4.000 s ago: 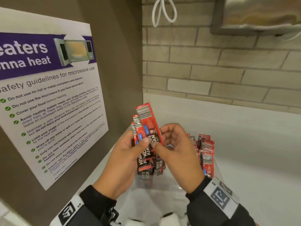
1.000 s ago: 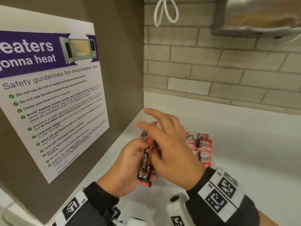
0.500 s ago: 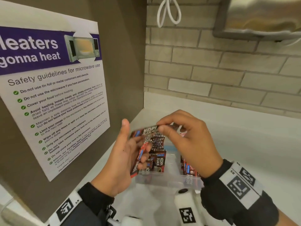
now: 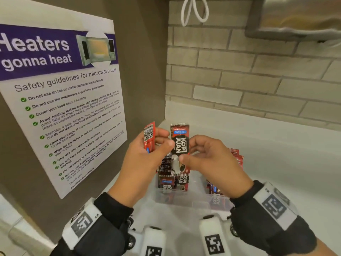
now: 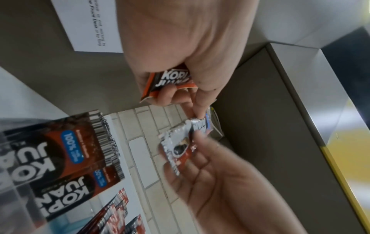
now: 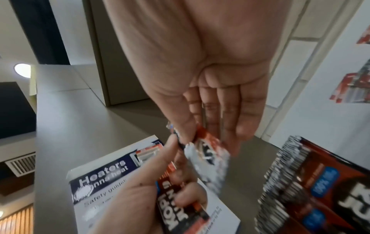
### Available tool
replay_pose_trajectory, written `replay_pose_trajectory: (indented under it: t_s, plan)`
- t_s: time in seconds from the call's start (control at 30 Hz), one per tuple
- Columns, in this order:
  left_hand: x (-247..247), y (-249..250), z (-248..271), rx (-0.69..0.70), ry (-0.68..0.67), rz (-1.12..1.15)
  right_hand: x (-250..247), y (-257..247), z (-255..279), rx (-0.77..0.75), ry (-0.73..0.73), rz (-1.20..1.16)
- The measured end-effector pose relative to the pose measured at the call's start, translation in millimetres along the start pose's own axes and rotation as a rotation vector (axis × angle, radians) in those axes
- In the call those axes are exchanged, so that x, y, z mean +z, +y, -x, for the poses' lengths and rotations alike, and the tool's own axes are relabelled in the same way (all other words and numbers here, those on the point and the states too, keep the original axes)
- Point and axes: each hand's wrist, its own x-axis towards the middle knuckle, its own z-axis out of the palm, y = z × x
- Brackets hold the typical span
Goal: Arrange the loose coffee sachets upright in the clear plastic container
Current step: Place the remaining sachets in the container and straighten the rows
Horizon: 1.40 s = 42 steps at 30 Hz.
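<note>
sachets (image 4: 180, 143): two in hand

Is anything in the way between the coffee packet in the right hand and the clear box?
Nothing visible blocks it. The right hand pinches the coffee packet upright just above the clear box. Upright sachets fill its far left side, more stand at the right, and the middle looks open.
</note>
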Motion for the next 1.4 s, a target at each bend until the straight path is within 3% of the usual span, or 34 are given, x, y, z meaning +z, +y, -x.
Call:
replay_pose_trajectory:
  t_s: [0.1,0.23,0.4,0.63,0.87,1.1,1.27,1.4]
  plan:
    - [3.3,-0.7,0.3,0.084,-0.055,-0.102,-8.5,-8.8,0.3,-0.086,0.045,-0.010]
    - [6.8,-1.9,0.3,0.064,-0.077,-0.094,-19.5,-7.7,-0.4,-0.163,0.138,-0.039]
    - [-10.7,-3.0,-6.6,-0.087,0.012,0.280,-17.8,35.3,-1.6,-0.017,0.196,0.182]
    - [-22.2,-12.7,-3.2,-0.129,0.000,0.283,4.3,67.2,-2.1,0.023,0.132,0.437]
    - [-21.0,-18.9,1.5,-0.158,-0.013,0.265,15.3,76.9,-2.6,0.042,0.075,0.415]
    - [-21.1,-19.3,5.4,-0.208,0.017,0.407,9.2,82.3,-2.5,0.098,0.035,0.384]
    - [-22.7,-19.7,3.7,-0.180,-0.021,0.244,0.3,73.8,2.0,0.049,0.119,0.398]
    - [-25.2,-15.8,-1.8,-0.184,0.069,0.231,-6.1,55.1,1.7,-0.070,0.210,0.359]
